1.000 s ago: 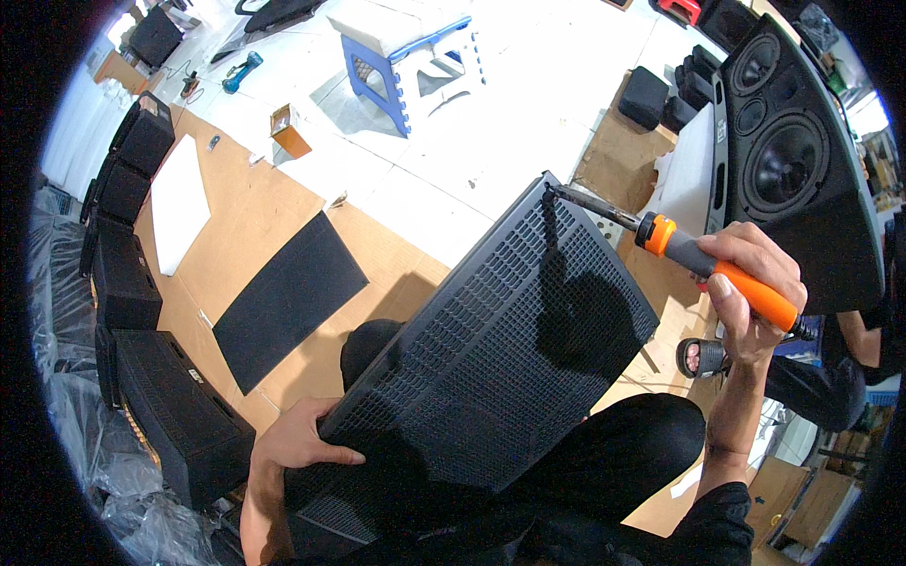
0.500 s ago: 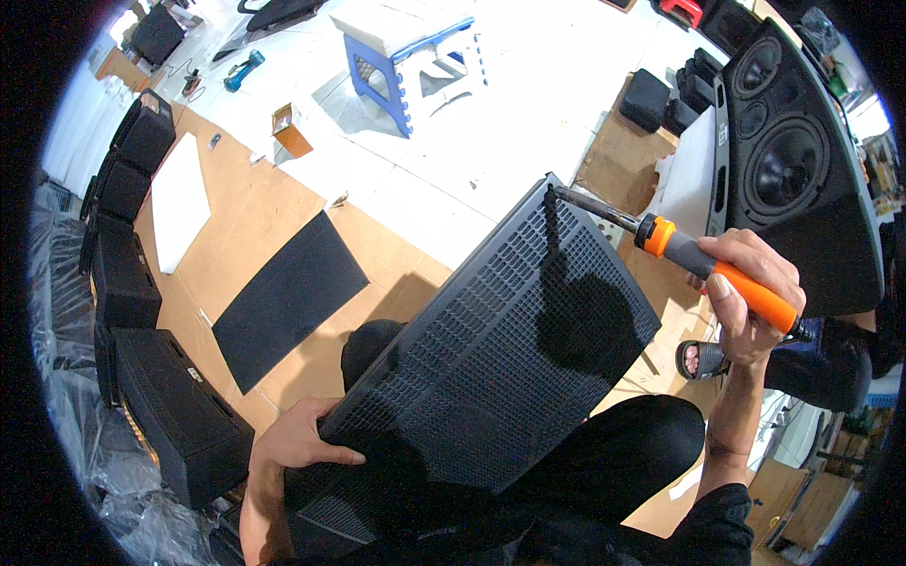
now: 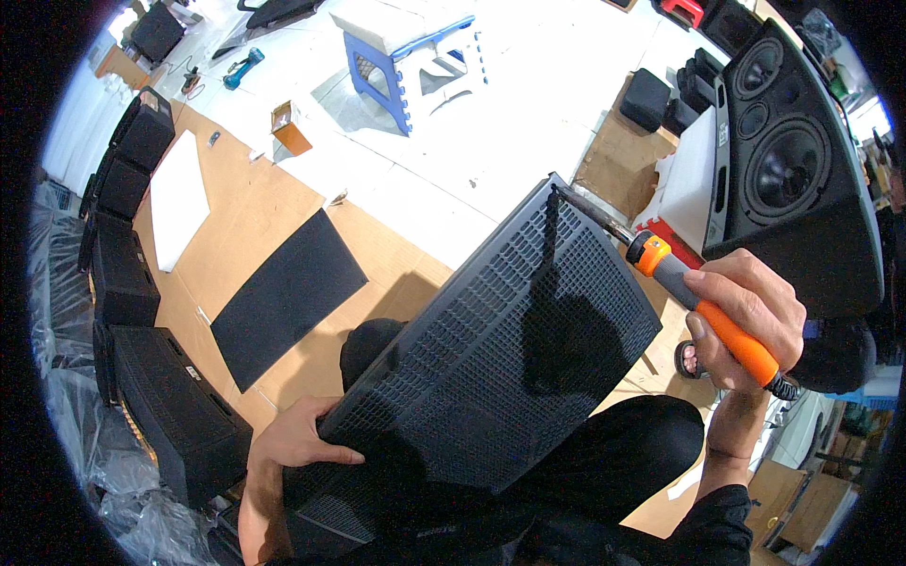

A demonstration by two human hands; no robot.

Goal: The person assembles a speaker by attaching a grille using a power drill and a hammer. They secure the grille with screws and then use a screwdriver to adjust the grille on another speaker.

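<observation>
A black perforated speaker grille [image 3: 491, 349] lies tilted across my lap, its far corner raised. My left hand [image 3: 304, 436] grips its near left edge, thumb on top and fingers hidden beneath. In my right hand [image 3: 750, 316] is an orange-and-grey electric screwdriver [image 3: 698, 300] with a black coiled cord at its rear end. Its shaft points at the far corner of the grille, and the tip is at or very near that corner. A dark shadow of hand and tool falls over the mesh.
Black speaker cabinets [image 3: 179, 415] line the left side beside plastic wrap. A flat black panel [image 3: 288, 300] and a white sheet [image 3: 179, 203] lie on cardboard. Ahead are a small box [image 3: 291, 128] and a blue-white stool [image 3: 377, 80]. A large speaker [image 3: 793, 170] and another person's foot [image 3: 690, 358] are right.
My right hand has moved slightly down, and the screwdriver's handle has swung lower and nearer. The large speaker's white-and-red support shows more. My left hand and the grille hold nearly still.
</observation>
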